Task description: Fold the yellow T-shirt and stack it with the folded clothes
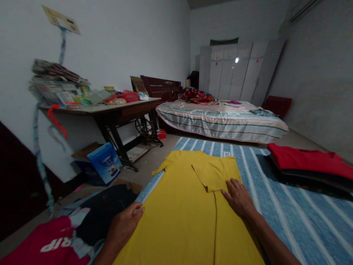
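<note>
A yellow short-sleeved shirt [179,213] lies spread on a blue striped mattress [253,165]. Its right side is folded inward, with that sleeve laid across the body; the left sleeve sticks outward. My left hand [125,224] is closed at the shirt's left edge, thumb and fingers pinching the cloth. On the folded right side, just below the sleeve, my right hand [239,198] rests flat with its fingers stretched out. The lower end of the shirt runs out of view.
Folded clothes with a red garment [311,162] on top are stacked at right. Dark and pink clothes [52,239] lie at lower left. Beyond are a blue box [106,163], a cluttered sewing table [91,108], another bed [220,127] and a wardrobe [223,73].
</note>
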{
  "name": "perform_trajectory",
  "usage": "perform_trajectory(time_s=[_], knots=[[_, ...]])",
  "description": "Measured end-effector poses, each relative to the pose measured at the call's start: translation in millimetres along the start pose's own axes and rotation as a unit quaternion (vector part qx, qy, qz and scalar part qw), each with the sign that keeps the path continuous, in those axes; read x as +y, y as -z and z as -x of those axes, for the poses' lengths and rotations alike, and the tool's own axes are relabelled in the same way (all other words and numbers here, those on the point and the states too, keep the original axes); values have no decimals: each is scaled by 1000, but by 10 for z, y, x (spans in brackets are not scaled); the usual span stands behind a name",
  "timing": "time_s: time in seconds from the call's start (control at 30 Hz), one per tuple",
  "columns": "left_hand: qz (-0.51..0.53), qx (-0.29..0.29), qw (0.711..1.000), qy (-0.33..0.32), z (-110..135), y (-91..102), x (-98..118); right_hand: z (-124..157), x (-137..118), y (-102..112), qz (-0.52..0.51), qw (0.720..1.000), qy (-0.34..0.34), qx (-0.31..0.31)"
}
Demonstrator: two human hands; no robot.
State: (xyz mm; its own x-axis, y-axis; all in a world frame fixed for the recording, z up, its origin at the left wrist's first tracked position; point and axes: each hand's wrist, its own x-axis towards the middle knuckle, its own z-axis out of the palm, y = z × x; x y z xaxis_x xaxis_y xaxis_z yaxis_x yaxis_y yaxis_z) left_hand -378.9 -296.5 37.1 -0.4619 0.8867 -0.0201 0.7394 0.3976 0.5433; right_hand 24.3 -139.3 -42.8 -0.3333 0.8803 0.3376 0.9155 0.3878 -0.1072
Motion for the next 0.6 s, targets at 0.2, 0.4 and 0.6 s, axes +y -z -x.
perform_trajectory(time_s=[0.2,0.4,0.6], knots=[[23,11,1000,6,-51,-42,-57,-12,0,7,6,1000,-3,-3],[18,17,1000,-2,-76,-43,-81,-19,-28,47,9,999,-18,-25],[9,12,1000,1,-91,-47,-67,-32,-33,63,-4,1000,-17,-24]])
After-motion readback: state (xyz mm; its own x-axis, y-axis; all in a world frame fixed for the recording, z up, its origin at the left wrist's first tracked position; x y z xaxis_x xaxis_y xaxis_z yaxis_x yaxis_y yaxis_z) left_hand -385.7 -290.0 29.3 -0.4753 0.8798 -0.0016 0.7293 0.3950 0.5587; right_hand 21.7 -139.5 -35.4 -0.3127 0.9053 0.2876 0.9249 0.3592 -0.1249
